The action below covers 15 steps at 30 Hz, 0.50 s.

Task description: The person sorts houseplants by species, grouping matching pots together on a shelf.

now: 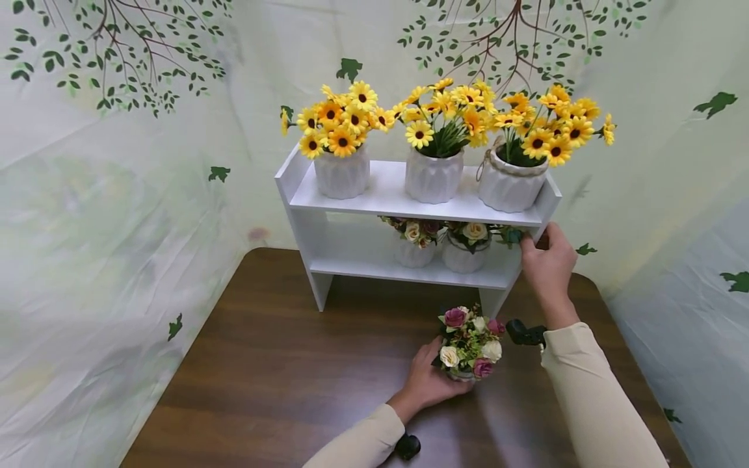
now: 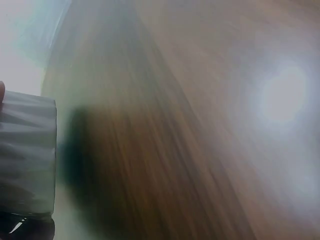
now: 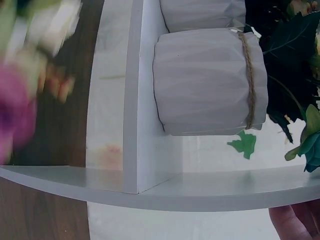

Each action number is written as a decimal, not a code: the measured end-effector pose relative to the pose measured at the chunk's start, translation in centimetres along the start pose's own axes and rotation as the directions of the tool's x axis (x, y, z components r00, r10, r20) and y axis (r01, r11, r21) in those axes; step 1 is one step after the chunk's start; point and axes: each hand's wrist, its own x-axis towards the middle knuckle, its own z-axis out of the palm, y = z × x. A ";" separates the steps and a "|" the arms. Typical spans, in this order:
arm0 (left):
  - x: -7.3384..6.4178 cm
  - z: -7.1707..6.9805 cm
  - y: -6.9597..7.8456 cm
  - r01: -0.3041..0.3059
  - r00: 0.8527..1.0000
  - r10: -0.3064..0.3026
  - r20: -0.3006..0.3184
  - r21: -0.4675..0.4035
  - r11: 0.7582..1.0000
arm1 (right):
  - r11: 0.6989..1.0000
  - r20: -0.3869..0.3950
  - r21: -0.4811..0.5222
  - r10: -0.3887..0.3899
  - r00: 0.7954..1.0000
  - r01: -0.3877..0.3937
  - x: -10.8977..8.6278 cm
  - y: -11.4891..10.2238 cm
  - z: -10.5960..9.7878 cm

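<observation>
My left hand (image 1: 430,377) holds a small pot of artificial roses (image 1: 471,344), purple and cream, low over the table in front of the shelf. At the left edge of the left wrist view its white ridged pot (image 2: 27,155) shows, with a bit of fingertip. My right hand (image 1: 550,263) grips the right side panel of the white two-tier shelf (image 1: 404,276); in the right wrist view a few fingers (image 3: 292,222) show against the panel's outer face. Two white pots of roses (image 1: 465,257) stand on the lower tier, a teal bloom (image 1: 513,235) near my right thumb.
Three white pots of yellow daisies (image 1: 434,175) stand along the upper tier. The shelf stands at the back of a brown wooden table (image 1: 263,364). Behind and beside it hangs a pale cloth (image 1: 175,214) printed with leaves. The left part of the lower tier shows bare board.
</observation>
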 end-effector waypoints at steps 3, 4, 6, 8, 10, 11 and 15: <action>-0.7 -2.3 -0.9 0.024 0.999 -0.024 0.031 -0.021 0.999 | 1.000 0.003 0.001 0.006 1.000 -0.006 -0.1 0.0 -0.1; -0.9 -3.1 -1.1 0.031 0.999 -0.030 0.036 -0.027 0.999 | 1.000 0.004 0.000 0.007 1.000 -0.007 -0.1 0.0 -0.1; -1.3 -4.6 -1.6 0.033 0.999 -0.032 0.033 -0.030 0.999 | 1.000 0.002 0.002 0.006 1.000 -0.006 -0.1 0.1 -0.1; -1.7 -5.9 -1.9 0.038 0.999 -0.038 0.019 -0.027 0.999 | 1.000 -0.002 0.004 0.001 1.000 -0.001 0.0 0.1 -0.1; -1.9 -6.9 -2.2 0.030 0.999 -0.031 -0.013 -0.026 0.999 | 1.000 -0.003 0.004 -0.005 1.000 0.005 0.0 0.1 -0.1; -2.1 -7.4 -2.3 0.031 0.999 -0.032 -0.031 -0.025 0.999 | 1.000 -0.001 0.003 -0.006 1.000 0.006 0.0 0.1 -0.2; -2.5 -8.9 -2.6 -0.002 0.994 -0.001 -0.107 -0.028 1.000 | 1.000 0.017 -0.008 0.000 1.000 0.000 -0.1 0.0 -0.3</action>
